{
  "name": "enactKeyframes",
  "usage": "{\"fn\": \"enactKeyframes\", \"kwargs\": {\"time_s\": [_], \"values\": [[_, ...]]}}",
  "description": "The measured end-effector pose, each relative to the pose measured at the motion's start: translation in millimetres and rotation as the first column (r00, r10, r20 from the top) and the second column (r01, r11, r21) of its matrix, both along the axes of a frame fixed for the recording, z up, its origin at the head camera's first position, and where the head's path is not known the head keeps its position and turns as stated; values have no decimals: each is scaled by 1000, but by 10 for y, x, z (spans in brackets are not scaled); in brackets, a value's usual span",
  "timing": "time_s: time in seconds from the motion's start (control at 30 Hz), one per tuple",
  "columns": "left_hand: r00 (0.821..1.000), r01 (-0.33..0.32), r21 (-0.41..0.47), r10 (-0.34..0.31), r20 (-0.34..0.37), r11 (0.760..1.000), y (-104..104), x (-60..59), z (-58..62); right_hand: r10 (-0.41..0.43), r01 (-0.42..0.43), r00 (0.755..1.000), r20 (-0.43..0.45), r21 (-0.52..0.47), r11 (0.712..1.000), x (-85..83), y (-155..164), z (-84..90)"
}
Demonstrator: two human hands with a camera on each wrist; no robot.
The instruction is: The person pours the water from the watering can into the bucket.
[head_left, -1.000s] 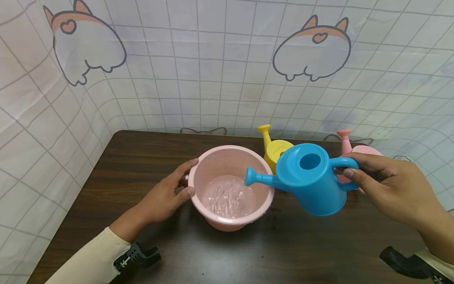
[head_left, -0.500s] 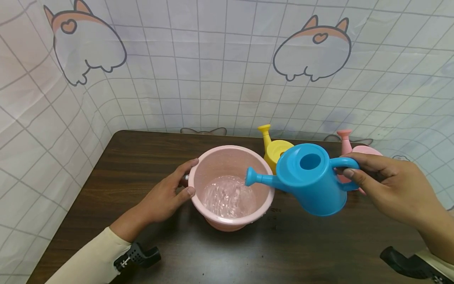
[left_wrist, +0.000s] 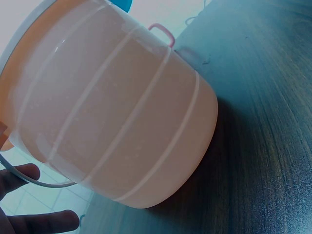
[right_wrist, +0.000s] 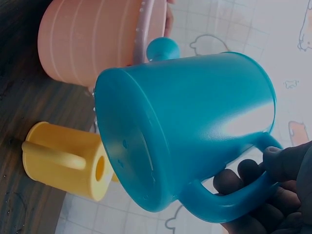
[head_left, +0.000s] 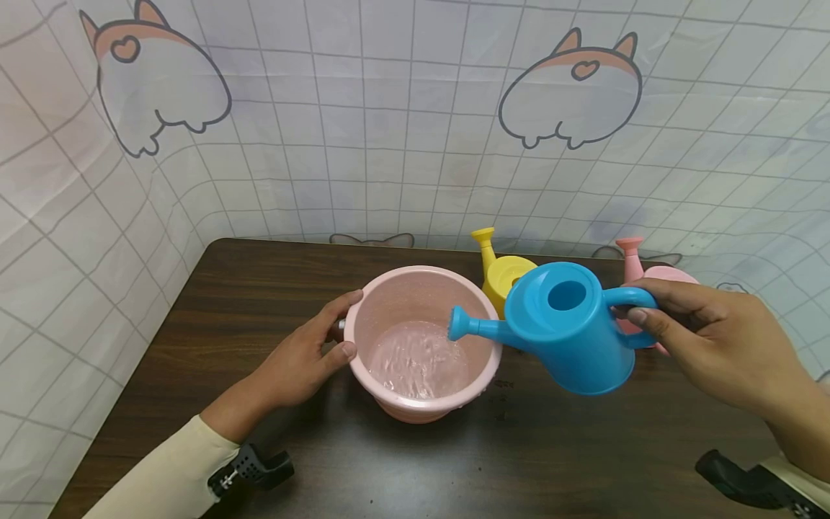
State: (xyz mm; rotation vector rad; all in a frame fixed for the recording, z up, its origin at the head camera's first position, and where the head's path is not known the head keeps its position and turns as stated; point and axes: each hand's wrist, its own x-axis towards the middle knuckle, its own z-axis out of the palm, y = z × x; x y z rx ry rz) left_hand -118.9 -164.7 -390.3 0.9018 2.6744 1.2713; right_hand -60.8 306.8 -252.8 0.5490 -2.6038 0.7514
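A pink bucket (head_left: 389, 288) with water (head_left: 418, 360) in it stands on the dark wooden table (head_left: 246, 288). My left hand (head_left: 337, 328) grips its left rim, with the thumb on the near edge. In the left wrist view the bucket's ribbed wall (left_wrist: 117, 112) fills the frame, with my fingertips (left_wrist: 44, 222) by its wire handle. My right hand (head_left: 642, 303) holds a blue watering can (head_left: 570, 339) by its handle. The can is tilted left and its spout (head_left: 457, 322) hangs over the bucket's right side. The right wrist view shows the can (right_wrist: 195, 126) from below, above the bucket (right_wrist: 83, 44).
A yellow watering can (head_left: 499, 277) stands just behind the blue one and shows on its side in the right wrist view (right_wrist: 63, 161). A pink watering can (head_left: 668, 275) stands behind my right hand. A tiled cloth backdrop (head_left: 415, 144) closes the table's back and left sides.
The water surface in the bucket ripples and shifts between frames. Both hands, the blue can and the bucket stay almost where they were.
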Motion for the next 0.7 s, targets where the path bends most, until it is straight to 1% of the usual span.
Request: {"fn": "enactKeyframes", "kwargs": {"time_s": [0.5,0.7], "values": [[1000,0,3,0,0,1000,2,3,11,10,-10,1000,-12,2,1000,-7,12,1],[1000,0,-1,0,1,1000,2,2,6,6,-6,1000,-2,4,1000,-7,7,4]]}}
